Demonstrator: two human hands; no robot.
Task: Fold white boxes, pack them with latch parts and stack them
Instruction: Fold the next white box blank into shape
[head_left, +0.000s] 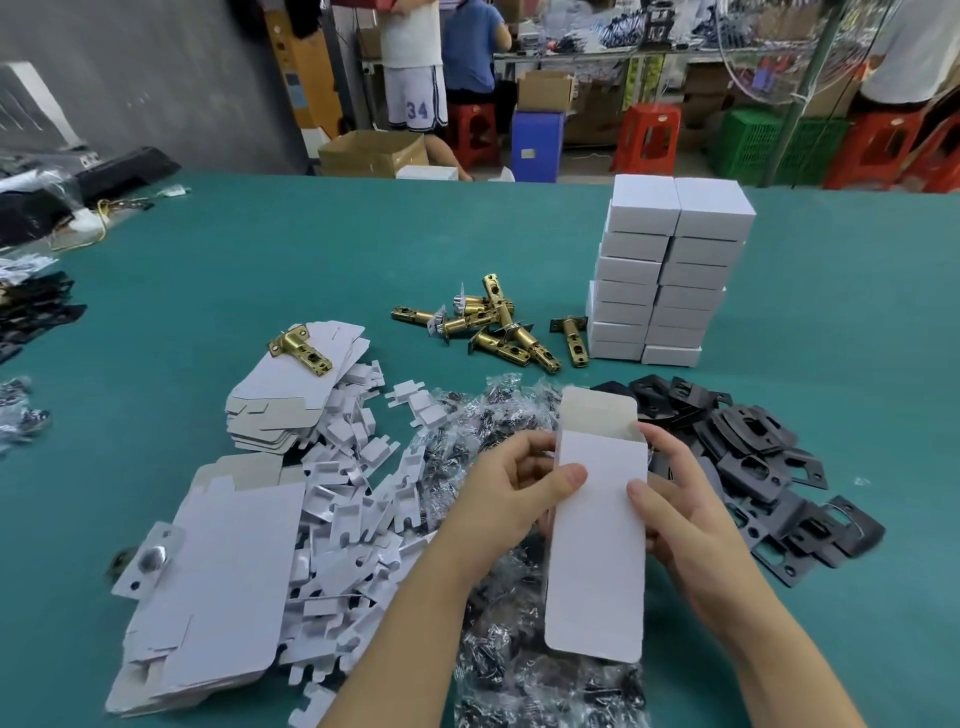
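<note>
The left hand (519, 478) and the right hand (675, 499) both pinch the half-open white box (597, 530) above the tabletop (260, 260). If the thumbs press too hard, the thin card could crease, and then the far flap may not tuck in.

Two columns of closed white boxes (670, 270), roughly seven high each; one open-ended box (597, 525); two piles of flat box blanks (223, 571). About eight brass latch bolts (483, 325), one of them lying apart on the farther blank pile. Too many to count: black strike plates (753, 457), bagged screws (488, 415), white card inserts (353, 519).
</note>
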